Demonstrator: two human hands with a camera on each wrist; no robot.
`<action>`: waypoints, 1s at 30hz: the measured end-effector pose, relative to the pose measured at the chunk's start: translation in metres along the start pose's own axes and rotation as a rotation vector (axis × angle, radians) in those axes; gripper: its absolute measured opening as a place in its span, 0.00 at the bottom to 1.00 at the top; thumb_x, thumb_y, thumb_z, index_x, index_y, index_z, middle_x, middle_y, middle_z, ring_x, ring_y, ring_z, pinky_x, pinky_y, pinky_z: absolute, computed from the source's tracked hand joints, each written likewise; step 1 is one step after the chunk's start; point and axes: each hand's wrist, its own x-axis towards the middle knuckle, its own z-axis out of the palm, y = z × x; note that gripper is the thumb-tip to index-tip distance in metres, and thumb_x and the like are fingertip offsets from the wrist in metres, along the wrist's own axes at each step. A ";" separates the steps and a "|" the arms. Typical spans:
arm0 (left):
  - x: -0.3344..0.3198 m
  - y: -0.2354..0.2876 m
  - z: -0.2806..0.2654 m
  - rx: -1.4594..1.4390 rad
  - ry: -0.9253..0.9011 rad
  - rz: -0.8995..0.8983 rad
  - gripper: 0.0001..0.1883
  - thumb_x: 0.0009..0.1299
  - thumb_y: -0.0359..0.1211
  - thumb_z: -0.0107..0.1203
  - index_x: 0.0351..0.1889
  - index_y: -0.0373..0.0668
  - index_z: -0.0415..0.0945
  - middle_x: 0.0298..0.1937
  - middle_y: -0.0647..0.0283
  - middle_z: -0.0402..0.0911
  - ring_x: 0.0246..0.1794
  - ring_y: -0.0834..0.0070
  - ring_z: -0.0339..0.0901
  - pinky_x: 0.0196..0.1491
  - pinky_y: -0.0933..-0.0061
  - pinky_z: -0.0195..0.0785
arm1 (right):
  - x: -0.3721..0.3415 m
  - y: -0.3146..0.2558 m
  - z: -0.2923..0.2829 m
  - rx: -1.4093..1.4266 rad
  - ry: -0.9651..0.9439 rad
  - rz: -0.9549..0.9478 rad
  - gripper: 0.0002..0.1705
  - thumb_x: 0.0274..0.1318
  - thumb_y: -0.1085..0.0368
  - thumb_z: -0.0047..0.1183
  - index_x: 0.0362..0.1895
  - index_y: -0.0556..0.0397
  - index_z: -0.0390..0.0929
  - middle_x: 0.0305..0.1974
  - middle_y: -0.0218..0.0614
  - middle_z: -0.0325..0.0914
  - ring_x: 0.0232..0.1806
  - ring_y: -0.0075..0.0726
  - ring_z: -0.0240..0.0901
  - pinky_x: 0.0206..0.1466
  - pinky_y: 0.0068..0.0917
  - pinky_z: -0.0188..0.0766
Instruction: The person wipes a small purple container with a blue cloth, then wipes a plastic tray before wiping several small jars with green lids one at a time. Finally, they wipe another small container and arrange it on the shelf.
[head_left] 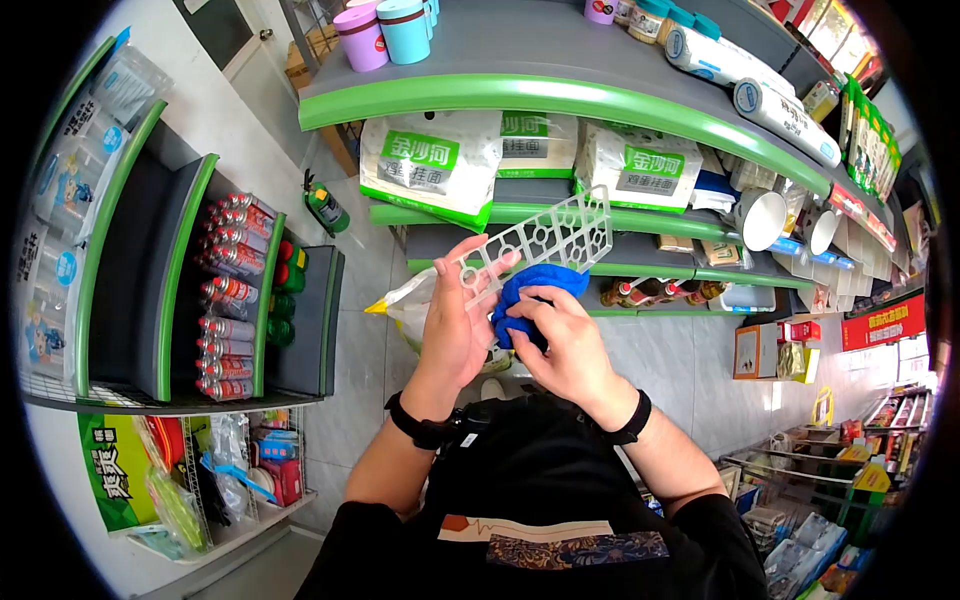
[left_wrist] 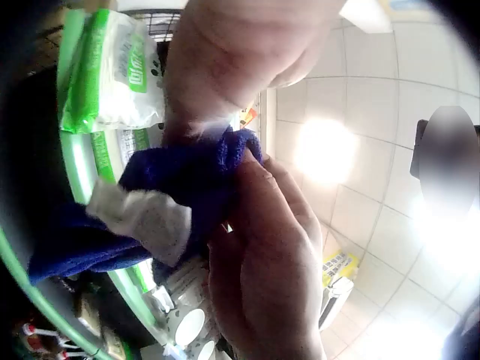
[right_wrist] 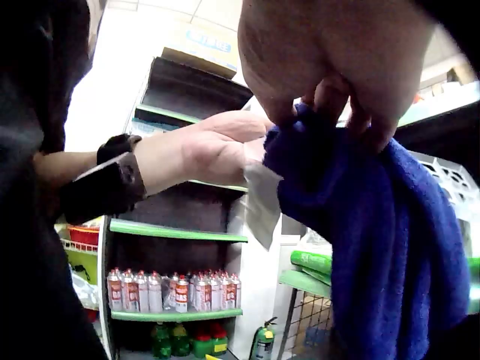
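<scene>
A translucent white plastic lattice panel [head_left: 585, 225] with rows of round and square cut-outs slants up in front of the shelves in the head view. My left hand [head_left: 455, 325] holds its lower end between thumb and fingers. Bunched against that end is a blue cloth [head_left: 545, 282], pinched by the curled fingers of my right hand [head_left: 572, 345]. In the right wrist view the cloth [right_wrist: 397, 240] hangs in folds below the right fingers, close to my left hand [right_wrist: 217, 154]. The left wrist view shows a blurred whitish piece [left_wrist: 146, 217] overlapping the cloth [left_wrist: 180, 180].
Ahead stands a shelf unit with green edges [head_left: 580, 95], holding noodle packs [head_left: 425, 165], cups [head_left: 403, 35] and wrapped rolls [head_left: 785, 120]. Spray cans [head_left: 232, 290] fill a shelf at left. A fire extinguisher [head_left: 325, 208] stands on the floor. A white bag [head_left: 408, 305] lies beyond my left hand.
</scene>
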 end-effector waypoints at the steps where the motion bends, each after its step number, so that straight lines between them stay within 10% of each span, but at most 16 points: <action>1: -0.001 -0.001 -0.001 -0.002 -0.001 -0.007 0.36 0.78 0.62 0.33 0.73 0.46 0.53 0.66 0.40 0.70 0.69 0.56 0.68 0.67 0.57 0.65 | -0.001 0.003 -0.001 0.003 -0.021 -0.034 0.15 0.51 0.71 0.62 0.45 0.52 0.78 0.42 0.43 0.83 0.57 0.50 0.74 0.58 0.41 0.73; 11: -0.001 -0.007 -0.010 -0.042 -0.085 -0.055 0.34 0.77 0.61 0.41 0.73 0.52 0.54 0.70 0.38 0.66 0.65 0.52 0.71 0.62 0.54 0.71 | -0.004 0.008 0.002 -0.167 0.110 0.027 0.17 0.50 0.72 0.61 0.46 0.54 0.77 0.47 0.45 0.82 0.55 0.52 0.75 0.55 0.42 0.74; 15: -0.004 0.005 -0.014 0.019 -0.074 -0.035 0.36 0.76 0.62 0.40 0.73 0.51 0.54 0.71 0.39 0.65 0.67 0.49 0.70 0.57 0.52 0.75 | -0.007 0.015 -0.008 -0.273 -0.119 0.151 0.17 0.49 0.72 0.60 0.46 0.56 0.75 0.44 0.47 0.81 0.50 0.53 0.76 0.55 0.40 0.74; 22: 0.000 0.006 -0.007 -0.031 -0.140 0.011 0.35 0.78 0.61 0.36 0.74 0.49 0.53 0.72 0.37 0.63 0.72 0.49 0.64 0.71 0.51 0.60 | -0.005 -0.003 0.007 -0.165 0.064 -0.051 0.20 0.46 0.71 0.62 0.47 0.53 0.76 0.51 0.42 0.78 0.59 0.53 0.70 0.65 0.50 0.63; 30: -0.004 0.012 -0.014 -0.035 -0.097 0.014 0.35 0.78 0.61 0.36 0.74 0.49 0.53 0.71 0.39 0.64 0.70 0.49 0.66 0.65 0.50 0.67 | -0.007 0.013 0.004 -0.152 -0.111 -0.215 0.25 0.41 0.71 0.63 0.49 0.51 0.75 0.55 0.40 0.77 0.55 0.52 0.70 0.62 0.49 0.64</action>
